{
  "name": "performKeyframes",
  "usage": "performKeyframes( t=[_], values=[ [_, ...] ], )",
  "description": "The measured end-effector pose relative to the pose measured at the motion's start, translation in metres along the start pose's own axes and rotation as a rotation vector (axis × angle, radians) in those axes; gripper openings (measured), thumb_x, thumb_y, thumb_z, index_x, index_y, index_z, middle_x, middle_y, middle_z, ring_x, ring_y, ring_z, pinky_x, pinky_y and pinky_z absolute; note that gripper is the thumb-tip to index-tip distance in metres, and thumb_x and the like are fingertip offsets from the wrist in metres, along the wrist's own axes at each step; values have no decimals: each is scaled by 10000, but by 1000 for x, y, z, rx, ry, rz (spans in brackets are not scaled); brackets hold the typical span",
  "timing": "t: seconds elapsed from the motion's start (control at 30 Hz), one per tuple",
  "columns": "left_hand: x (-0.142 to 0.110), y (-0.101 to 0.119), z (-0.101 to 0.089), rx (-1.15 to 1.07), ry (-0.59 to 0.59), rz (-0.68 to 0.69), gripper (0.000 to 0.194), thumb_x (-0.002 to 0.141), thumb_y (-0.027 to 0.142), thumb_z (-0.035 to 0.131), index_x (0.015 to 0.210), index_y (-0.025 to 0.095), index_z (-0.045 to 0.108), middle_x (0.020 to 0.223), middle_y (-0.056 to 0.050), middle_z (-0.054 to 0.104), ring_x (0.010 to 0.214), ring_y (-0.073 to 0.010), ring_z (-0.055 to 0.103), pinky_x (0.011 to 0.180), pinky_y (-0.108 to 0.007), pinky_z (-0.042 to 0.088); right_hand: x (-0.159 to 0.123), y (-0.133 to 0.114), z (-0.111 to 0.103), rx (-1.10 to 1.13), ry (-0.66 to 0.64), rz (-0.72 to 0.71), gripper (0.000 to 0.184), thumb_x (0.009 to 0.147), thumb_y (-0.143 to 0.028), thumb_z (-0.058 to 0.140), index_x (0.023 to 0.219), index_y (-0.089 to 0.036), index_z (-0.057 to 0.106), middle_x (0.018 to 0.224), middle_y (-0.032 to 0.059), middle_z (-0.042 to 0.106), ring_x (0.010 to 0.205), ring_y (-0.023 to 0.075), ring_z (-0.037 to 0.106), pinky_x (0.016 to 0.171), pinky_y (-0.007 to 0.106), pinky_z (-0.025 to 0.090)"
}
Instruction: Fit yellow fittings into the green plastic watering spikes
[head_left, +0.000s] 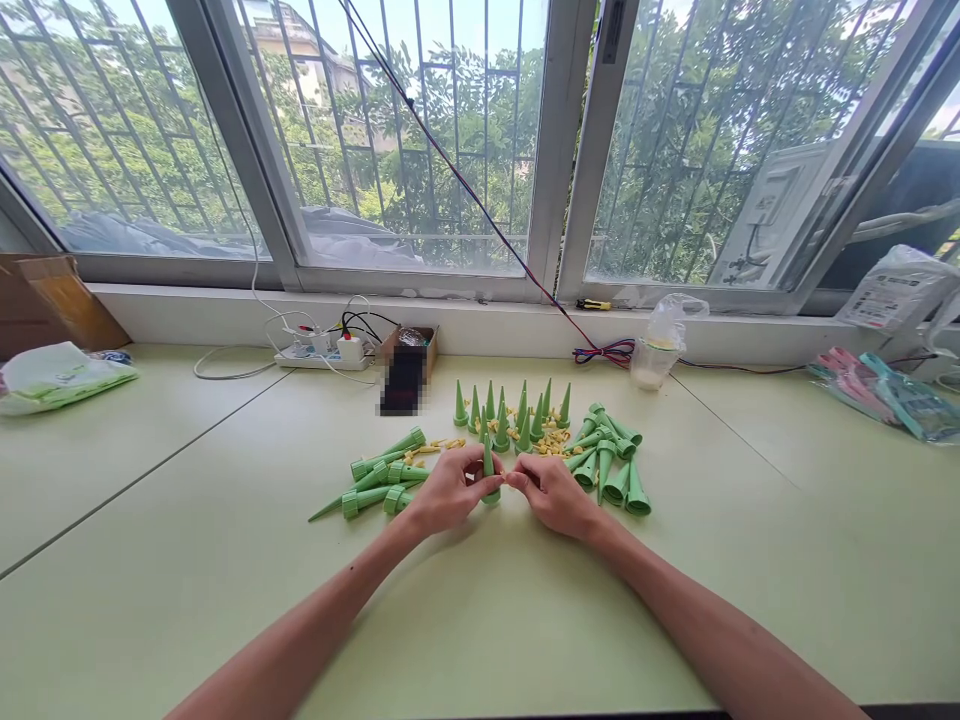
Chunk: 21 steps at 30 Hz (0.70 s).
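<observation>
My left hand (pixel 454 492) is closed around a green plastic cone spike (pixel 489 462), holding it upright with its wide collar low over the table. Close against its right side, my right hand (pixel 553 490) pinches what looks like a small yellow plastic part, mostly hidden by the fingertips. Behind both hands stand several green cone spikes (pixel 523 430), points up, among loose small yellow parts (pixel 553 440). To the right lies a pile of green cones (pixel 616 484), their open ends showing. Left of my left hand lie more green cones with ribbed collars (pixel 367 500).
Along the window sill are a power strip (pixel 319 355) with plugs, a small cardboard box (pixel 427 350) beside a blurred dark object, a coiled cable (pixel 604 352) and a plastic cup with a bag (pixel 656 360). Plastic packages (pixel 892 390) lie far right, another package (pixel 64 378) far left.
</observation>
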<state>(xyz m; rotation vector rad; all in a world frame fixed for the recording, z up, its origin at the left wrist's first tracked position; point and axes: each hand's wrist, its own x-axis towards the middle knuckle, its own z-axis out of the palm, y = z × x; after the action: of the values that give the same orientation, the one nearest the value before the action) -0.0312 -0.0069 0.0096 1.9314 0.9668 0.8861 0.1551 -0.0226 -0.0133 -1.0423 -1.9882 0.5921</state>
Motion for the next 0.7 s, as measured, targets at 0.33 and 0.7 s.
performKeyframes(
  t=[0.33,0.7],
  values=[
    [0,1,0,5,21,5,260,782,390,658,792,130,638,607,20,517,514,-74,408,448,-173,344,0,2,0,-59,-9,0,294,928,-264,476,647,-175,485,588,-24,485,556,109,408,546,232,297],
    [2,3,1,55,105,13,275,805,406,628,800,132,630,584,21,515,471,-73,436,437,-182,389,3,1,1,-19,94,47,391,956,-409,448,647,-174,500,551,-37,442,519,103,371,524,236,291]
  ],
)
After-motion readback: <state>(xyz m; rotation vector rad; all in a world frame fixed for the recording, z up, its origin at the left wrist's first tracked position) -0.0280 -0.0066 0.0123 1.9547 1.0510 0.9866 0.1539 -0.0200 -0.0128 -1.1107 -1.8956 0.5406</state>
